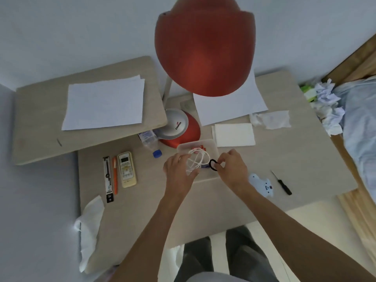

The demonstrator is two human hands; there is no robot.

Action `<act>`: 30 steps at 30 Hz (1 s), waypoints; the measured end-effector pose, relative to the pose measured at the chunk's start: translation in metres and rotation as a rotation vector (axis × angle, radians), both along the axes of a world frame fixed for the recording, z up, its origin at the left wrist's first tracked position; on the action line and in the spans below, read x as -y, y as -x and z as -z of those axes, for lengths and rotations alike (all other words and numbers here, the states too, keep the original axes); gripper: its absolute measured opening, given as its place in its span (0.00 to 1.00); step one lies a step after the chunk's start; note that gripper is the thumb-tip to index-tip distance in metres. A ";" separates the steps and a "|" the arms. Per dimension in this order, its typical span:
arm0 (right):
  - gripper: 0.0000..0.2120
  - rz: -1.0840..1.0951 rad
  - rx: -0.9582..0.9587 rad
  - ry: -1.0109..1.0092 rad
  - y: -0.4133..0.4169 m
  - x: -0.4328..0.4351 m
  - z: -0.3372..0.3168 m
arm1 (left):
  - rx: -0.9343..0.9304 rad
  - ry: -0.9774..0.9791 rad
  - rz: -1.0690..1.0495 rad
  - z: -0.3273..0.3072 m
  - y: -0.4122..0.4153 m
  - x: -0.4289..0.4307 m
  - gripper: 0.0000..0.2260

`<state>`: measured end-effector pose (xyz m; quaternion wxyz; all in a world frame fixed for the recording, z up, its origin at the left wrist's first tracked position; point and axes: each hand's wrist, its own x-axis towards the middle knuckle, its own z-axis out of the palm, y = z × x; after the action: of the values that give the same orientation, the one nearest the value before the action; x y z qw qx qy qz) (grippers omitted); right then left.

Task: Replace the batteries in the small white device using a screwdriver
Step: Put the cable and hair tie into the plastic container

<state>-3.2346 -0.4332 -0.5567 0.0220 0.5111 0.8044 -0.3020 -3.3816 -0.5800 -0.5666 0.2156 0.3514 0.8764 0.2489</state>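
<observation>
the right hand [230, 165] pinches a black ring [213, 165] over the clear box [211, 145] while the left hand [179, 167] grips a white cable [196, 157], and the small white device [262, 185] lies just right of it, the screwdriver [281, 183] beyond, its long axis running toward the person.

The only word that can be read is "COOPER", printed in dark red letters on the silver base of the lamp [176, 125]. Left of this lamp, the remote control [127, 169] and the long black package [108, 178] carry print too small to read.
</observation>
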 end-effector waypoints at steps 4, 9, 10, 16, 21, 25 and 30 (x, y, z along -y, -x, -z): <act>0.08 -0.014 -0.007 -0.028 -0.004 0.004 0.005 | -0.067 0.042 0.047 0.009 0.003 0.002 0.26; 0.07 -0.064 -0.009 -0.043 -0.006 0.008 0.009 | -0.189 0.134 0.108 0.010 0.002 0.002 0.26; 0.07 -0.072 -0.012 -0.039 -0.007 0.008 0.010 | -0.198 0.134 0.112 0.009 0.002 0.002 0.26; 0.08 -0.091 -0.020 -0.032 -0.009 0.008 0.011 | -0.183 0.142 0.125 0.006 0.004 0.005 0.27; 0.09 -0.102 -0.031 -0.019 -0.012 0.007 0.007 | -0.116 0.137 0.132 -0.003 0.003 0.009 0.30; 0.10 -0.100 -0.057 -0.033 -0.017 0.007 0.001 | -0.080 0.139 0.114 -0.011 -0.002 0.012 0.35; 0.11 -0.069 -0.125 -0.067 -0.030 0.003 -0.012 | -0.046 0.063 0.028 -0.030 -0.008 0.019 0.38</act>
<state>-3.2044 -0.4363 -0.5445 -0.0349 0.4637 0.8311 -0.3052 -3.3733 -0.5987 -0.5365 0.2096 0.3622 0.8837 0.2098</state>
